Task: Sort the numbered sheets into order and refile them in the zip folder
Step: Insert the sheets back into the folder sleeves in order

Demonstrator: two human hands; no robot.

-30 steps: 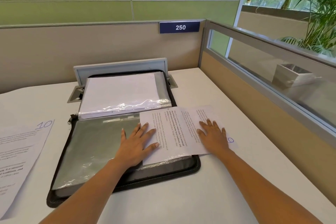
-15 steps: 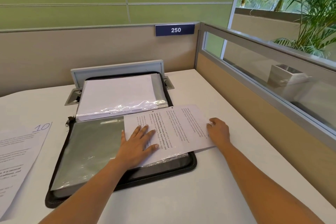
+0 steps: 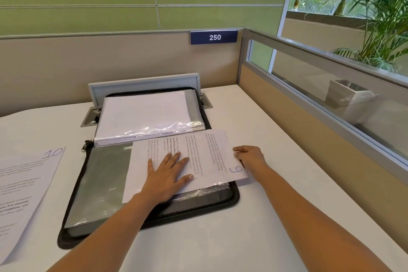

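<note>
A black zip folder (image 3: 72, 225) lies open on the white desk, with clear plastic sleeves on both halves. Its far half holds a stack of white sheets (image 3: 143, 115) in a sleeve. A printed sheet marked 9 (image 3: 212, 152) lies partly inside the near half's top sleeve (image 3: 103, 185), its right end sticking out past the folder. My left hand (image 3: 169, 174) presses flat on this sheet. My right hand (image 3: 250, 157) holds the sheet's right edge with curled fingers. Another sheet marked 10 (image 3: 24, 187) lies on the desk to the left.
A beige partition with a blue "250" sign (image 3: 213, 37) runs behind the desk. A glass-topped partition (image 3: 331, 86) bounds the right side. A grey raised cable flap (image 3: 143, 85) stands just behind the folder.
The sheet marked 9 slid left, further into the sleeve. My right hand went from lying flat on it to holding its right edge. My left hand stayed pressing.
</note>
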